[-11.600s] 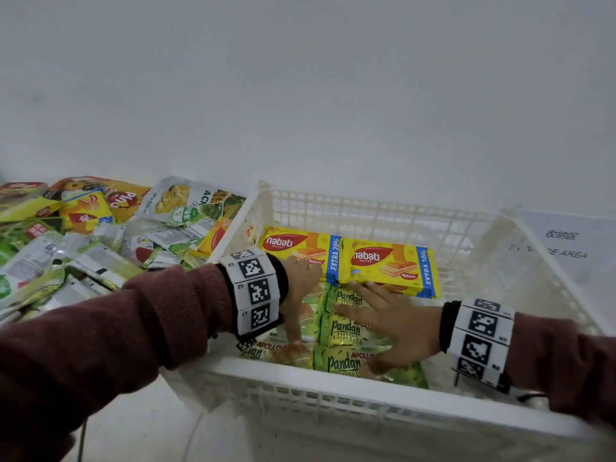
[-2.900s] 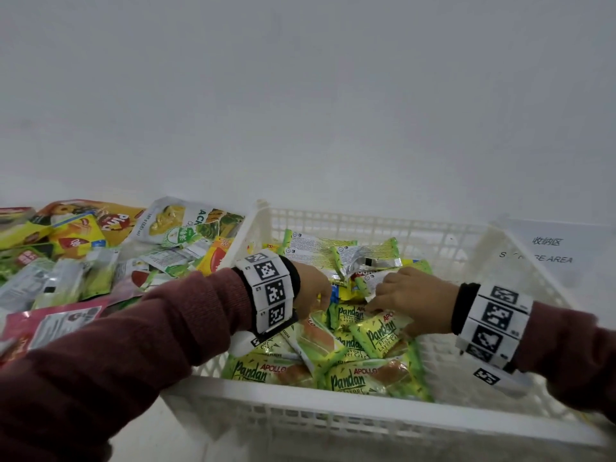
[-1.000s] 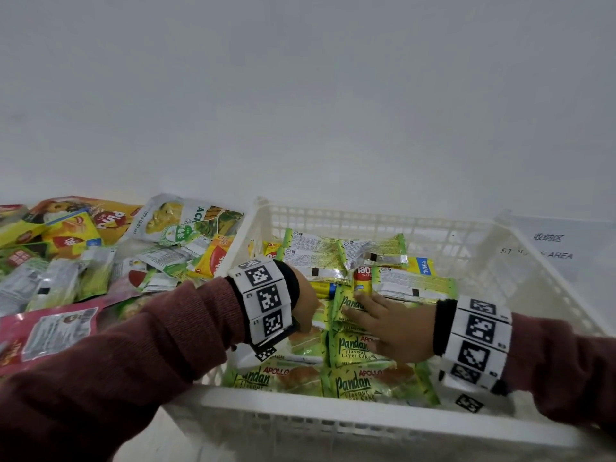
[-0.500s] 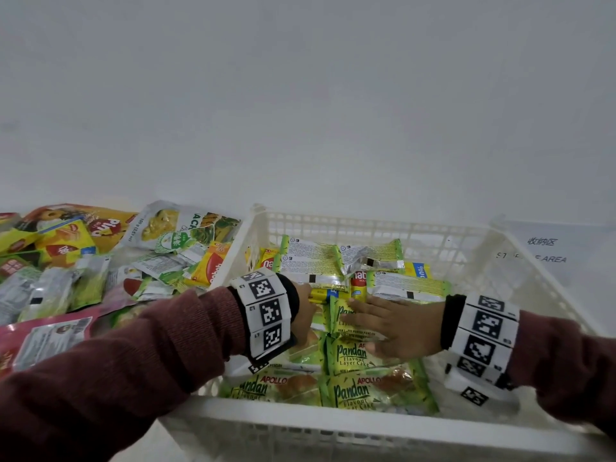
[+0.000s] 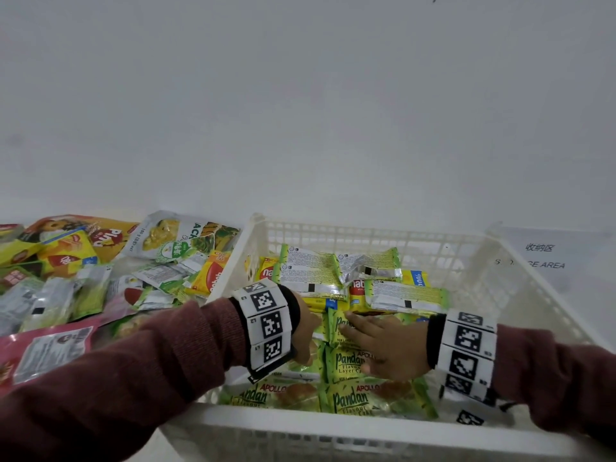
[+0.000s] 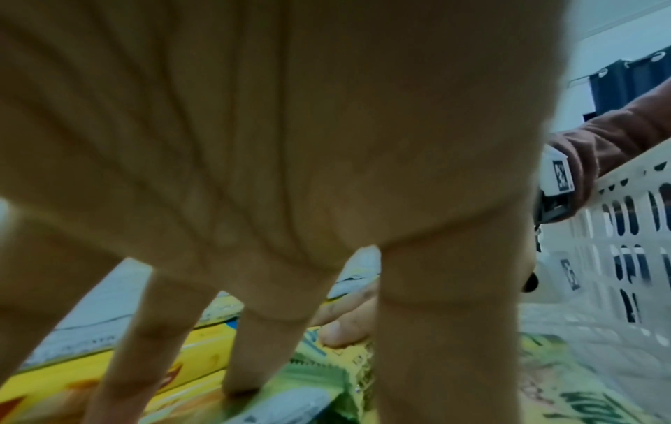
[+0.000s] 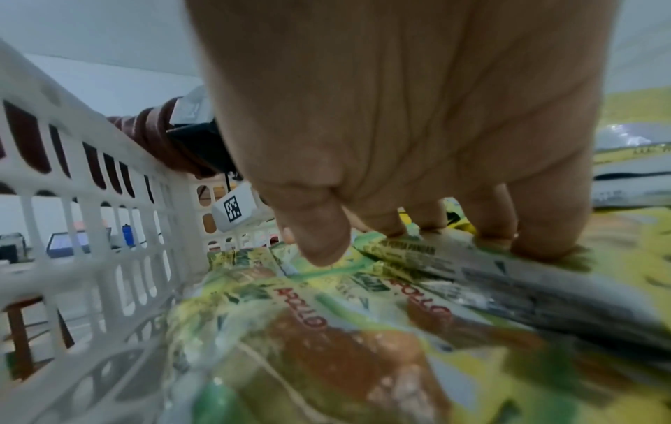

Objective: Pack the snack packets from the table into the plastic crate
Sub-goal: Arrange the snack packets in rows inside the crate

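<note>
**Both hands flat on the packets inside the crate**

The white plastic crate (image 5: pixel 520 295) stands on the table at the right, its slotted walls rising around a layer of snacks. To its left, still out on the table, lies the loose pile of snack packets (image 5: pixel 100 271) (yellow, green, silver and one pink bag at the near edge). A paper sign (image 5: pixel 546 258) reading "AREA" sits behind the crate's far right corner.

Inside the crate, yellow Nabati wafer packs (image 5: pixel 358 288) lie along the far side with three green packets turned print-side down (image 5: pixel 310 271) resting on top of them. Nearer the person, green Pandan cake packets (image 5: pixel 353 400) cover the floor in rows.

The right hand (image 5: pixel 386 348) lies palm down on the Pandan packets, fingers straight and pointing left; in the right wrist view its fingertips (image 7: pixel 544 243) press onto a packet's edge. The left hand (image 5: pixel 305 331), reaching in over the crate's left wall, has its fingers extended downward, and the left wrist view shows the fingertips (image 6: pixel 246 370) touching the packets. Neither hand grips anything. Both wrists wear bands printed with square black-and-white markers (image 5: pixel 270 323).
</note>
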Tool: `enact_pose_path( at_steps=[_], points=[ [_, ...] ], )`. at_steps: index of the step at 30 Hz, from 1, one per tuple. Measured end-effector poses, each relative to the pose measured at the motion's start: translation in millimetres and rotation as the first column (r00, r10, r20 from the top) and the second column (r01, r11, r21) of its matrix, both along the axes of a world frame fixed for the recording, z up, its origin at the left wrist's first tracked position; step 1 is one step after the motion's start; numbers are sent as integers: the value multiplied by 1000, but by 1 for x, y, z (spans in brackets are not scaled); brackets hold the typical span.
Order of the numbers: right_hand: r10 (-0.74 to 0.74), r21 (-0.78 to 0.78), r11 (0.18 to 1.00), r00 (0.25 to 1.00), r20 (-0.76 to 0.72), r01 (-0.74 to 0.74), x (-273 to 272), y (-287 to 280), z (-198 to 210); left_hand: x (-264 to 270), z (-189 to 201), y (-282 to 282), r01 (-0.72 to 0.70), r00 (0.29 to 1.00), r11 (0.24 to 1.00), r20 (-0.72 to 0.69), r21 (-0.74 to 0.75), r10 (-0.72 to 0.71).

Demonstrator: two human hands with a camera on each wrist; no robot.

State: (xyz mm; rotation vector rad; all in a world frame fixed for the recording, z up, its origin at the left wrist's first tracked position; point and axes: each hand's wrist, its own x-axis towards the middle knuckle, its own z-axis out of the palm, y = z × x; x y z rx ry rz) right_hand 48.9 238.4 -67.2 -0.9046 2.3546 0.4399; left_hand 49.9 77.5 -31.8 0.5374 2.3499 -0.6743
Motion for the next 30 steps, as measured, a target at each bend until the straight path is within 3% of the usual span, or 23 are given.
enact_pose_path(
  at_steps=[3,6,8,10,13,17,22,30],
  points=[
    [-33,-65,997,998,60,37,-1,0,10,-1,4,2,-17,1000,999,-1,32,17],
    [-91,-273,954,989,114,119,-7,3,40,-12,8,-1,-93,991,965,-68,244,113],
    [-111,-371,924,994,-15,97,-17,10,59,-25,11,-5,-125,969,903,-147,412,200],
    [-156,-413,907,974,-162,77,-30,18,68,-35,16,-7,-108,937,867,-240,487,252],
    [-206,-309,945,932,-298,110,-46,28,59,-46,18,-6,-113,910,880,-307,462,278],
    [-201,-150,975,937,-286,164,-48,29,40,-51,10,-4,-142,921,893,-273,428,277],
    [-148,-126,986,929,-340,111,-51,28,33,-52,8,-7,-127,922,864,-262,486,283],
    [-99,-118,992,851,-516,44,-53,28,36,-51,10,-4,-48,907,903,-361,426,219]
  ],
)
